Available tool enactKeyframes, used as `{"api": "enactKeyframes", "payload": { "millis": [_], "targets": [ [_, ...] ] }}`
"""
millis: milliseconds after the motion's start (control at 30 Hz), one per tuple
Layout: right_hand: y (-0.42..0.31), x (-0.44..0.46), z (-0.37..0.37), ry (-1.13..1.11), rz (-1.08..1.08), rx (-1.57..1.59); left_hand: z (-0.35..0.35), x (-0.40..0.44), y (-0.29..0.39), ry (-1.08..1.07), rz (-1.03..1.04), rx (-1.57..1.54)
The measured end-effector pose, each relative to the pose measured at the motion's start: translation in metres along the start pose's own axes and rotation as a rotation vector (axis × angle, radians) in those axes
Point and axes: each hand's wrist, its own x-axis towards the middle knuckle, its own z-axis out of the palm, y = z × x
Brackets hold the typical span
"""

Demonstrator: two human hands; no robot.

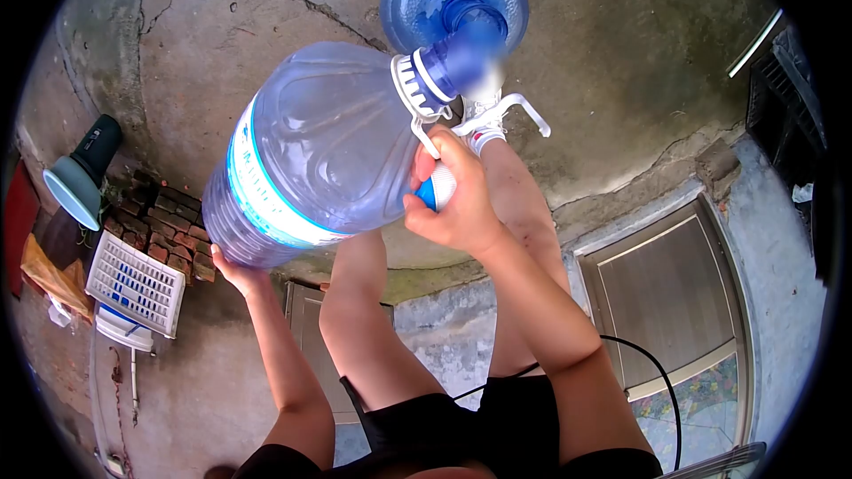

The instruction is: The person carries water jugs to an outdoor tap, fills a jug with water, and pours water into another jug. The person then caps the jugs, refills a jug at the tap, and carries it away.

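A large clear water bottle [333,124] with a blue-and-white label is tilted, its neck up and to the right. My left hand [240,277] supports its base, thumb along the side and the other fingers hidden beneath. Near the neck, my right hand [461,195] is closed around a white-and-blue ridged cap [438,188], its fingers against the bottle's white handle [424,137]. The blue bottle mouth [444,69] lies in front of a blue water jug [404,9] standing on the ground. A blurred patch hides where mouth and jug overlap.
Cracked concrete [266,9] surrounds the jug, close to my shoes [484,115]. At left are a green-and-blue funnel-shaped object [75,186], stacked bricks [177,231] and a white plastic crate [138,279]. A brown door [666,293] and a black cable [661,368] are at right.
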Motion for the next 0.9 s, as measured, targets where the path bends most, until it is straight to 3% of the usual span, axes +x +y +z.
{"api": "enactKeyframes", "payload": {
  "millis": [900],
  "targets": [
    [0.001, 0.002, -0.003, -0.024, 0.019, 0.016, -0.009, -0.004, -0.002, 0.028, 0.004, 0.011]
  ]
}}
